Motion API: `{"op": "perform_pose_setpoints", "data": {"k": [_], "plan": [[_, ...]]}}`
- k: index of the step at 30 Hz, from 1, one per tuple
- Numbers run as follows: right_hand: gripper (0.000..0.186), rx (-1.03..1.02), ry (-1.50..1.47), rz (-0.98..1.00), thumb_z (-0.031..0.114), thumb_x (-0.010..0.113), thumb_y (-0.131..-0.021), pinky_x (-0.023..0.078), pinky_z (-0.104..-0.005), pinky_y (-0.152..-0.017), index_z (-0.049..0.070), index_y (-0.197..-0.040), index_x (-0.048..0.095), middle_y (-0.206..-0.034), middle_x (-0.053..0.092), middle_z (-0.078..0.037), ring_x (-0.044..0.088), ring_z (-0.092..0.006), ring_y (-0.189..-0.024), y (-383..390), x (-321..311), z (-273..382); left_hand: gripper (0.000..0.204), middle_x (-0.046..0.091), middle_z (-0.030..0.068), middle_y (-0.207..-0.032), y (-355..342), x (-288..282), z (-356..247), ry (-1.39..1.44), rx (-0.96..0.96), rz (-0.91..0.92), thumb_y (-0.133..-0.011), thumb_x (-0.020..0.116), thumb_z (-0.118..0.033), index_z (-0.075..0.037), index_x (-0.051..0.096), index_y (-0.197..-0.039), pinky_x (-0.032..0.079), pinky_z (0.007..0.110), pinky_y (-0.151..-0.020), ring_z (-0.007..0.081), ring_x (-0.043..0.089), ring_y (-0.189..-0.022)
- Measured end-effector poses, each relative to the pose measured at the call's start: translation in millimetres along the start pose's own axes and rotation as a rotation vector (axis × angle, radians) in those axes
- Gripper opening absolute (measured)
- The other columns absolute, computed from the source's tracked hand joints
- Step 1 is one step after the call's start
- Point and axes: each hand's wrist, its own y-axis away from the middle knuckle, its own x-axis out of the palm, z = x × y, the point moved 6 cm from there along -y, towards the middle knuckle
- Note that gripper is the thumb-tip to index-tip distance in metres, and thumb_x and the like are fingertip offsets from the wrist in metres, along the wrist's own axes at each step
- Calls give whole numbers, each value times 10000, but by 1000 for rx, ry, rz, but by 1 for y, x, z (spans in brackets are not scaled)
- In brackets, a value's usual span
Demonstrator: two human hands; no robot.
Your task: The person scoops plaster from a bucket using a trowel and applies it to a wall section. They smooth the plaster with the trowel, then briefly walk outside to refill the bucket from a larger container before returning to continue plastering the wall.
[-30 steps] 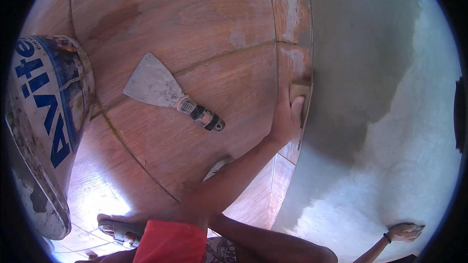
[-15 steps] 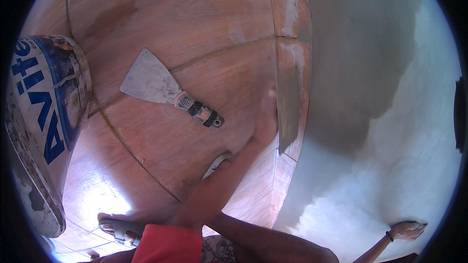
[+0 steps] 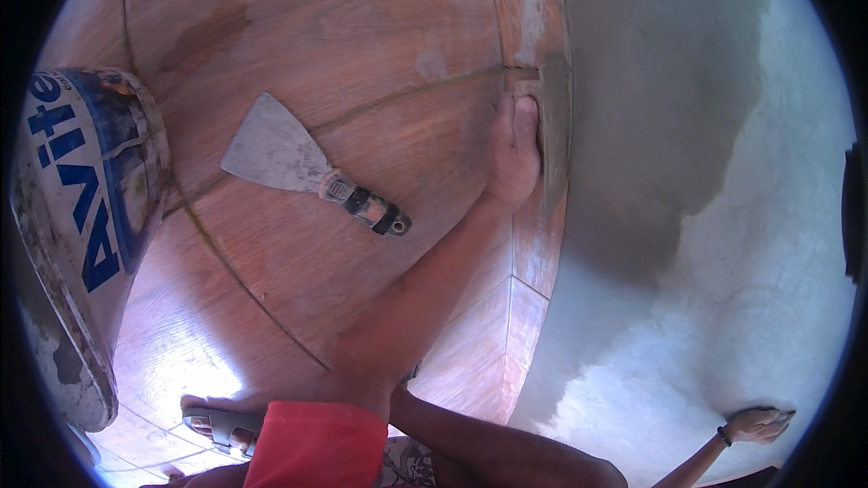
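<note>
My left hand (image 3: 517, 149) reaches up and to the right from a red sleeve, its fingers wrapped round the handle of a plastering float (image 3: 554, 126). The float's flat grey-brown board lies along the strip where the tiled floor meets the wall. My right hand (image 3: 759, 426), a dark band at its wrist, rests against the pale wall at the lower right, fingers stretched out and nothing seen in them. A putty knife (image 3: 278, 146) with a broad, smeared blade and a black-taped handle lies on the floor left of my left hand.
At the far left a white and blue bucket (image 3: 136, 181) shows stains and drips. The wall (image 3: 651, 126) carries a darker, damp-looking grey coat beside a paler area. Wood-look tiles (image 3: 398, 27) cover the floor. My sandalled foot (image 3: 221, 425) and bent leg (image 3: 515, 447) are at the bottom.
My left hand has moved the float upward along the wall's base, toward the far side. My right hand stays at the wall, and the putty knife lies as before.
</note>
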Motion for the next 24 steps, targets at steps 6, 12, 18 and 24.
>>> {"op": "perform_pose_setpoints", "data": {"k": [6,12,18,24], "plan": [[505,-21,25,1,362,311,-926,293,-460,-991,18,-1244,499,-1241,518,-156,449,-316,-1155,0,1,-3,454,563,140,-1029,19,4,-6,-143,125,-50,-977,308,-364,19,457,-1171,380,311,-880,214,511,-970],[485,-16,53,14,326,311,-918,289,-462,-994,19,-1243,499,-1239,519,-154,447,-311,-1156,0,0,0,433,558,267,-998,28,5,-2,-157,83,55,-961,362,-276,45,358,-1252,398,356,-861,351,555,-954],[485,3,64,15,321,315,-907,289,-460,-996,16,-1234,505,-1241,519,-152,445,-306,-1162,-1,0,-1,413,541,298,-1005,56,3,17,-299,13,27,-932,381,-158,74,310,-1266,392,380,-877,400,542,-962],[499,-12,39,1,346,313,-911,288,-458,-1000,16,-1230,509,-1248,513,-153,446,-306,-1165,0,2,-2,382,520,275,-1076,124,-6,49,-344,74,53,-930,374,-158,47,353,-1252,351,378,-920,377,501,-1038]]}}
